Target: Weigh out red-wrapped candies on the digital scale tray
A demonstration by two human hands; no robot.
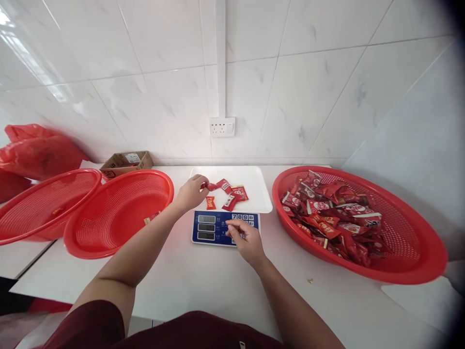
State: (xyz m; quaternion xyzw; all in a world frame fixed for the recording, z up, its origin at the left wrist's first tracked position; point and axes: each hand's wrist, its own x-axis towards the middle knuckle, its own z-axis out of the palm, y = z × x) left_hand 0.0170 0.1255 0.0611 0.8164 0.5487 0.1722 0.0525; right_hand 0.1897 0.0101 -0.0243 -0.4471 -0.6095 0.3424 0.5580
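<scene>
My left hand (192, 193) is over the left side of the scale's white tray (259, 196), its fingers closed on a small red candy packet (212, 186). Several more red packets lie on the tray: an orange-red one (210, 202) by itself, and a cluster with a patterned packet (240, 193) to its right. My right hand (249, 241) hovers over the blue keypad panel (214, 237) of the weighing scale. Its fingers are loosely curled, thumb and forefinger slightly apart, with nothing visible between them. Part of the keypad is hidden beneath it.
At right, a large red basket (414, 237) holds a heap of red packets (334, 213). Two red baskets stand at left; the nearer basket (109, 213) has a few packets inside. Behind them are a cardboard box (127, 162) and red plastic bags (43, 152). A gold scrap (310, 281) lies on the table.
</scene>
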